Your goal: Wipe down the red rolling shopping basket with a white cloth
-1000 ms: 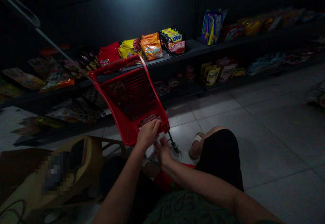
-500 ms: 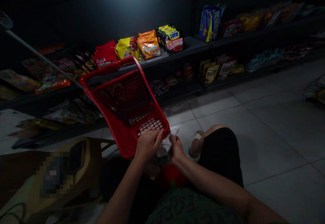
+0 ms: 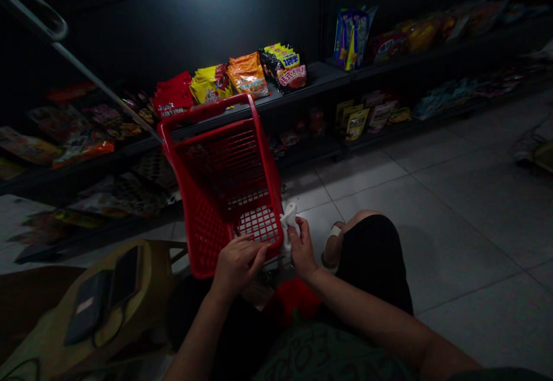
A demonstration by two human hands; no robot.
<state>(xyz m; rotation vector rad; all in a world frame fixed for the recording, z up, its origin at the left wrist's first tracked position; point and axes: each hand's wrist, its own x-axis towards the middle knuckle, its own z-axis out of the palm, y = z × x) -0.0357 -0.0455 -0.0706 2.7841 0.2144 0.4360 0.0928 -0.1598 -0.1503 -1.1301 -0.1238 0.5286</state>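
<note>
A small red shopping cart [image 3: 190, 220] stands in front of me with its basket opening toward me. Over its near rim lies my left hand [image 3: 239, 263], the fingers hooked inside the edge and the thumb along the top. Just outside the near right corner, my right hand [image 3: 302, 248] is closed on a crumpled white cloth [image 3: 289, 215]. The cloth touches the cart's right side. Part of the cloth is hidden behind my right fingers.
Shelves [image 3: 319, 76] with snack packets [image 3: 248, 76] run behind the cart. A yellowish stool [image 3: 151, 266] at left carries a phone [image 3: 125, 274] and a dark flat device [image 3: 88, 306]. A metal pole [image 3: 99, 84] slants down to the cart's handle. Pale tiles [image 3: 453, 214] cover the floor.
The cart has turned, its handle end swinging right, and the pole has shifted with it. My left hand has moved left and down along the rim; the cloth sits slightly higher.
</note>
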